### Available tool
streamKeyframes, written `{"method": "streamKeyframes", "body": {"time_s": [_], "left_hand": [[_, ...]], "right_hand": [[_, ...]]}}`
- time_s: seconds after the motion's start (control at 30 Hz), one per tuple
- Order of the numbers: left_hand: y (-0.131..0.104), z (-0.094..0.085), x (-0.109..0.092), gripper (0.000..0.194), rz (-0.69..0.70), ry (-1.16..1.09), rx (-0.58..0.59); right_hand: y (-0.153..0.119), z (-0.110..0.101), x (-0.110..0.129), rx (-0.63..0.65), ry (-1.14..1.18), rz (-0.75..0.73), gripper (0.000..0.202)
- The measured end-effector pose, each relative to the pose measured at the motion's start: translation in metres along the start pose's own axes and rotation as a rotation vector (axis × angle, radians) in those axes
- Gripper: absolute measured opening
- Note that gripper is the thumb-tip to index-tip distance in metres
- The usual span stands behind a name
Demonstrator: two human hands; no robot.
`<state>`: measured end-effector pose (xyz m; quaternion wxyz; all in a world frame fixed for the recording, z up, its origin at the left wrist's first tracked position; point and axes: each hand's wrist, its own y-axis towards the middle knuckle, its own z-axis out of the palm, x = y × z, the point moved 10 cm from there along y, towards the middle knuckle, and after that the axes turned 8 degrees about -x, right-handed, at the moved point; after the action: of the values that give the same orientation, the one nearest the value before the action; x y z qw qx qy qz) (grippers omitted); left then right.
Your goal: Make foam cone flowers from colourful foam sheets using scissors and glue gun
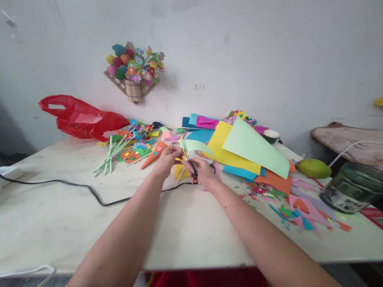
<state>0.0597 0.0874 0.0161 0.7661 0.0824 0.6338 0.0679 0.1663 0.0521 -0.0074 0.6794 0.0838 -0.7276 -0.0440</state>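
The counter [45, 223] is bearing sheets [257, 147] beyond the right hand [204, 172], likely for easy reach. That hand is curling closed around scissors [194, 168]; the left hand [170, 156], pinching, is holding a green strip [182, 144] beside them, apparently steadying it.

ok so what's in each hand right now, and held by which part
The right hand holds scissors by the black handles. The left hand seems to pinch a pale green strip; which part is too small to tell.
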Motion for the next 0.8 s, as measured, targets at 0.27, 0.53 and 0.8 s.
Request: {"method": "streamKeyframes", "body": {"time_s": [0.27,0.53,0.8], "left_hand": [[-0.0004,0.0050,0.0025,0.022,-0.003,-0.014,0.089],[-0.0011,0.0058,0.0029,0.022,-0.022,-0.022,0.073],[0.0025,-0.0005,0.0064,0.020,-0.029,-0.023,0.062]], "right_hand": [[-0.0019,-0.0010,-0.0012,0.003,-0.007,0.052,0.039],[-0.0017,-0.0013,-0.0005,-0.012,-0.014,0.034,0.040],[0.0014,0.0024,-0.0033,0.036,-0.028,-0.007,0.039]]}}
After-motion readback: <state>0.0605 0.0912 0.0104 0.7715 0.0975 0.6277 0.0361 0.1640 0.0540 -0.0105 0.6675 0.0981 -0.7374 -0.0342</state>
